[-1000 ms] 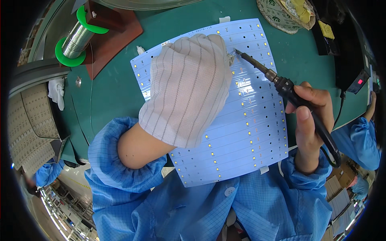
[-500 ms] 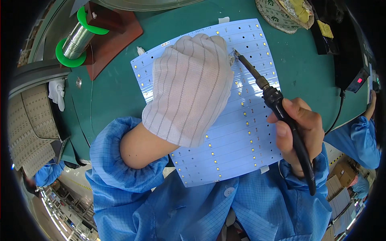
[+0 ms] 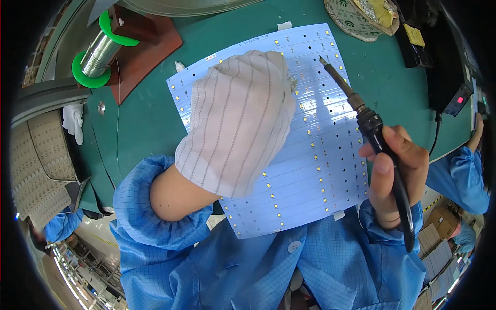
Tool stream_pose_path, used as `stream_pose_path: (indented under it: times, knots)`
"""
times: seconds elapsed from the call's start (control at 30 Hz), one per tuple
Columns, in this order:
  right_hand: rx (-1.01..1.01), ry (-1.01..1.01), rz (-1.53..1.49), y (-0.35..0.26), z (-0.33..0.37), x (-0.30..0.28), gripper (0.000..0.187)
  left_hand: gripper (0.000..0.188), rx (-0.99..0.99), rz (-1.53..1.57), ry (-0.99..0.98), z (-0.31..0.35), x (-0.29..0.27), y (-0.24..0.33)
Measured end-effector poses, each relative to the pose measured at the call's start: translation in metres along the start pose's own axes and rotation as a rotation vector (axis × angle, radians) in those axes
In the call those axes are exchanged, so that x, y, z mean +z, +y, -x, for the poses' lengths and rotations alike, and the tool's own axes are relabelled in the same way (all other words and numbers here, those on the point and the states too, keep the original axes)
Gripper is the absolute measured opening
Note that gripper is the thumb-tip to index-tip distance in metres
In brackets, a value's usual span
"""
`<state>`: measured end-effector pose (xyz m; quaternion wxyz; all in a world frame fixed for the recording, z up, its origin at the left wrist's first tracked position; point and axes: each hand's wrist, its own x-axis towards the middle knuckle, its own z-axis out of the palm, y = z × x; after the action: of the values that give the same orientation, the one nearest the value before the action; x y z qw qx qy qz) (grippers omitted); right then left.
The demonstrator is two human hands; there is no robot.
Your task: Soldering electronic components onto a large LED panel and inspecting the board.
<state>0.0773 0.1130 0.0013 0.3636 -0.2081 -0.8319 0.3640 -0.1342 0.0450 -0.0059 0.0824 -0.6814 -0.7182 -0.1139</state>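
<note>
A white LED panel board (image 3: pixel 294 175) with rows of small yellow LEDs lies in front of me. My left hand (image 3: pixel 237 119), in a white striped glove, is curled closed over its upper left part. The fingertips are tucked underneath, so whatever they hold is hidden; only a small greyish bit shows beside the glove's right edge. My bare right hand (image 3: pixel 395 173) grips a black soldering iron (image 3: pixel 371 123) like a pen. The iron's tip points up and left over the board's upper right part, apart from the gloved hand; whether it touches the board I cannot tell.
A solder wire spool (image 3: pixel 98 54) with green flanges sits on a reddish-brown stand (image 3: pixel 150 57) at the far left. A black soldering station (image 3: pixel 449 88) with a red light and a yellow sponge (image 3: pixel 415 36) are at the right, near a round pad (image 3: pixel 351 18). Another person's blue sleeve (image 3: pixel 460 175) shows farther right.
My right hand has moved right, drawing the iron's tip away from beside the gloved fingers. My left hand has shifted slightly left and toward me. The board has barely moved.
</note>
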Motion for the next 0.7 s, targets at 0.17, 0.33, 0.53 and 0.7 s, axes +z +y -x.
stream_pose_path:
  times: [0.17, 0.33, 0.53, 0.7]
  knots:
    - [0.130, 0.042, -0.067, -0.005, 0.004, -0.011, 0.032, 0.014, 0.177, -0.076, 0.310, 0.004, -0.004, -0.001]
    - [0.181, 0.079, -0.110, -0.007, 0.006, -0.016, 0.030, 0.013, 0.127, 0.344, -0.018, -0.006, -0.023, -0.005]
    - [0.209, 0.136, -0.078, -0.008, 0.007, -0.018, 0.029, 0.011, 0.002, 0.164, -0.060, 0.004, -0.025, 0.008]
    - [0.193, 0.062, -0.175, -0.009, 0.003, -0.016, 0.027, 0.014, -0.001, 0.065, -0.080, 0.005, -0.027, 0.015]
